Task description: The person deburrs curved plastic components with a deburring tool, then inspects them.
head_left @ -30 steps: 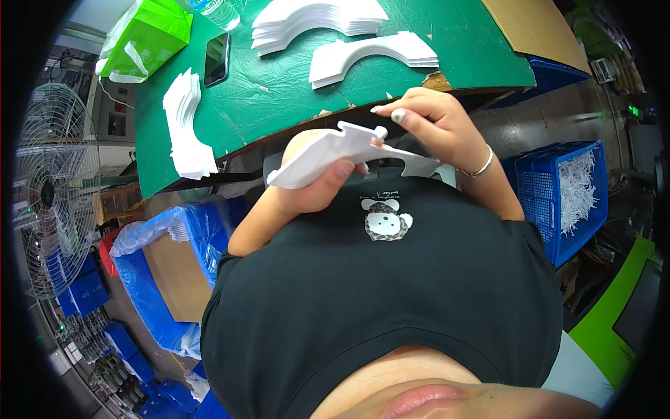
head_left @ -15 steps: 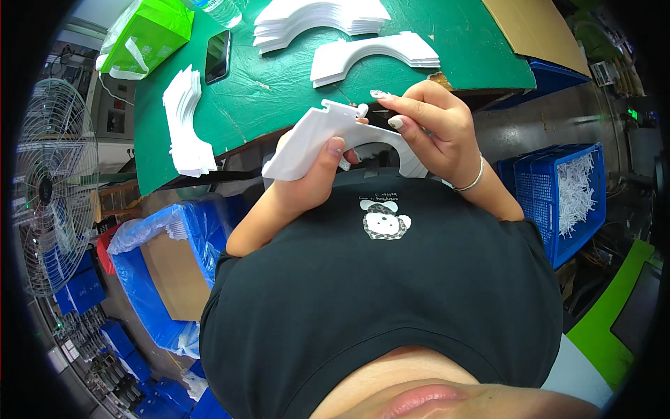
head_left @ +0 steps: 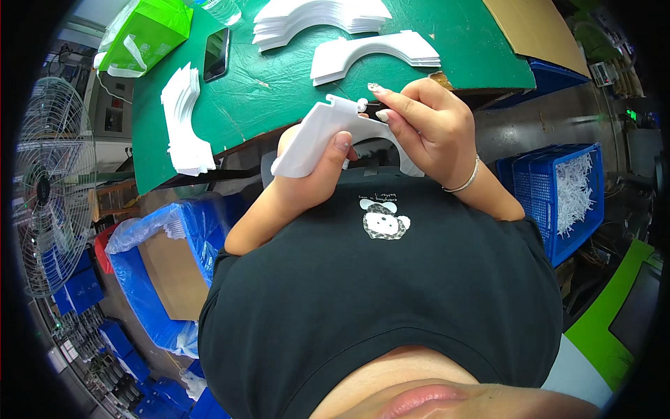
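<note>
L hand [head_left: 317,174] is gripping white curved part [head_left: 307,143] at broad end, holding it before green table [head_left: 279,98]. R hand [head_left: 436,126] is now bringing thumb closer to part's knob [head_left: 362,105], finger gap narrow; can't tell if pinching anything. Prob. edge work's continuing.

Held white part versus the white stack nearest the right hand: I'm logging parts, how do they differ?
The held part is tilted, in the left hand; the stack lies flat on the green table. The held part looks single; the stack has several layers. Both are white and curved.
</note>
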The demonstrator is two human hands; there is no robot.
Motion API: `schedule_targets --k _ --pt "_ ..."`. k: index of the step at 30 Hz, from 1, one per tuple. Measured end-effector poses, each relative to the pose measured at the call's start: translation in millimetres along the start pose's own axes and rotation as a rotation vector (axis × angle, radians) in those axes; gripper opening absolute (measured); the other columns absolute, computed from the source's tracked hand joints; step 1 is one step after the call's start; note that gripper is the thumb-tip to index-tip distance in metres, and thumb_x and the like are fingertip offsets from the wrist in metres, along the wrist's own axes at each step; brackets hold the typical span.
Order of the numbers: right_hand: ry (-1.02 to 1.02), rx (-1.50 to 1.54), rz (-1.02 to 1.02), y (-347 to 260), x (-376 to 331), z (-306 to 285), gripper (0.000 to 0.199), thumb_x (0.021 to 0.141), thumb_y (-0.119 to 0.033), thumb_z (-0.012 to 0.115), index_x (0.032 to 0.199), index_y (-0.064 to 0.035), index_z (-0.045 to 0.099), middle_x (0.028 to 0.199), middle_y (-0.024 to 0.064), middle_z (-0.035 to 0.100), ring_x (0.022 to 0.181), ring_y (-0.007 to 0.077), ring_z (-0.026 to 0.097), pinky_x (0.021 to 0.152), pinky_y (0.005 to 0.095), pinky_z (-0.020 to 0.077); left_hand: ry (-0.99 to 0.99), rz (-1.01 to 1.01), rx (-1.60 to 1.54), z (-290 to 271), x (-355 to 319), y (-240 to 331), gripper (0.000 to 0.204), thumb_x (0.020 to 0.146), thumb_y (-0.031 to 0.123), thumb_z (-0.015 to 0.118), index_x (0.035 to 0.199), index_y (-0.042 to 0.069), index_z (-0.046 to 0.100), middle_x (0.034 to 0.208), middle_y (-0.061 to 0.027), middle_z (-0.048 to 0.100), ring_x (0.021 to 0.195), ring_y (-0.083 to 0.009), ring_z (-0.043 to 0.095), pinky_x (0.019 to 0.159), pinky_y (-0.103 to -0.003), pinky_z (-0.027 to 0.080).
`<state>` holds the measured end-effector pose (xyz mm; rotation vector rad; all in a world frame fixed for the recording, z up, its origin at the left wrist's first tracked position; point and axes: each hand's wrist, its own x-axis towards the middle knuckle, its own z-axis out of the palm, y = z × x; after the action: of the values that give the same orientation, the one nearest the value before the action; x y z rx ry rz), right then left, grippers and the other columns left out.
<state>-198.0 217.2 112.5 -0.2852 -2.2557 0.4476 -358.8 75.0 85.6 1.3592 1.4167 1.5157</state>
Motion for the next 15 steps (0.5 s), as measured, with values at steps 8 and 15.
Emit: schedule_targets --k 8,15 --pt "-0.089 0.323 0.286 40 -7 -3 0.021 0.086 -0.011 0.062 0.105 -0.0037 0.070 0.080 0.0057 0.063 0.070 0.0118 0.056 0.064 0.0255 0.0438 -0.025 0.035 -0.042 4 -2 9 0.041 0.098 0.030 0.051 0.114 -0.007 0.057 0.101 -0.0162 0.066 0.075 -0.0198 0.062 0.069 -0.033 0.051" --pt "-0.484 1.111 0.721 73 -33 -23 0.014 0.089 -0.012 0.065 0.098 -0.0020 0.061 0.086 -0.0041 0.057 0.077 0.0024 0.049 0.070 0.0188 0.0407 0.317 0.123 -0.267 -12 12 1 0.033 0.099 0.026 0.048 0.107 -0.006 0.056 0.092 -0.0159 0.065 0.071 -0.0197 0.062 0.063 -0.034 0.053"
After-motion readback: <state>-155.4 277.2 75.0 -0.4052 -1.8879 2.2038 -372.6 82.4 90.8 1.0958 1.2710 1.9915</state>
